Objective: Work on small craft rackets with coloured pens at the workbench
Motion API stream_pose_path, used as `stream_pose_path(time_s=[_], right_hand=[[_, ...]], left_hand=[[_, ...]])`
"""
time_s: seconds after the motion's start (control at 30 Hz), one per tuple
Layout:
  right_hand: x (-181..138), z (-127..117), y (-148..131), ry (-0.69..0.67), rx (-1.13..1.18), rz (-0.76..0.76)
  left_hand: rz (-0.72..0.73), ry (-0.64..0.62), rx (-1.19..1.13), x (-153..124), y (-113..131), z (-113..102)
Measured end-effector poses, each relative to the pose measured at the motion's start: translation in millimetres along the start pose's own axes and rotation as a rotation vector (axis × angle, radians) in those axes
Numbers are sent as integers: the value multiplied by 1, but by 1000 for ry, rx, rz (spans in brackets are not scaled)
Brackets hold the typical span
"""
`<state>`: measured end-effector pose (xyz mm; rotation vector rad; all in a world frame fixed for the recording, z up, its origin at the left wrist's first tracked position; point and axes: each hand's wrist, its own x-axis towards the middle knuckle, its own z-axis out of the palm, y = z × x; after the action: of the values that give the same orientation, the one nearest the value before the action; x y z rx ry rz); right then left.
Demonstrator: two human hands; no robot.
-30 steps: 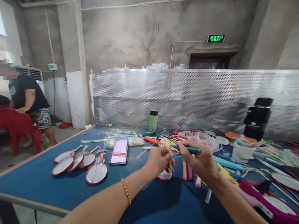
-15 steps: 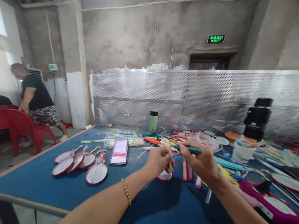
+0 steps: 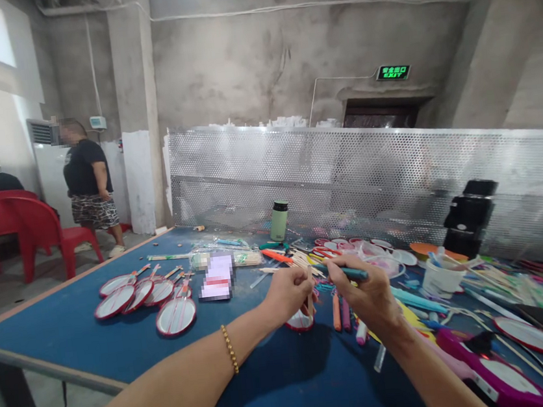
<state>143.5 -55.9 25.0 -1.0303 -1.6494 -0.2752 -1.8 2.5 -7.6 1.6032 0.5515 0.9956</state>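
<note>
Pinching a pale strip upright at the frame's center, the left hand is apparently steadying it while the right hand is gripping a teal pen-like tool, pointing it toward the strip. A red-rimmed disc is showing just below; whether it is being held, I cannot tell. At center left, similar discs are lying on the table, seemingly kept clear of the crowded right side.

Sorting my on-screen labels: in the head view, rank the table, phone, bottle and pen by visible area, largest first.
1. Table
2. Phone
3. Bottle
4. Pen, judged only by what shows; the right hand covers part
</note>
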Motion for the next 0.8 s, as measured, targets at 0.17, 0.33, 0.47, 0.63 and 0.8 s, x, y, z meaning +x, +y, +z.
stream_pose_path(time_s=[0.17, 0.33, 0.47, 0.63, 0.8], right_hand=[[0, 0, -1, -24, 0, 1], [1, -1, -2, -15, 0, 3], [0, -1, -4, -33, 1, 7], [0, -1, -3, -18, 3, 6], [0, -2, -5, -40, 6, 16]], left_hand=[[10, 4, 5, 0, 0, -1], [10, 6, 8, 2, -1, -1], [7, 4, 1, 1, 0, 0], [5, 2, 0, 1, 0, 0], [6, -1, -1, 0, 0, 0]])
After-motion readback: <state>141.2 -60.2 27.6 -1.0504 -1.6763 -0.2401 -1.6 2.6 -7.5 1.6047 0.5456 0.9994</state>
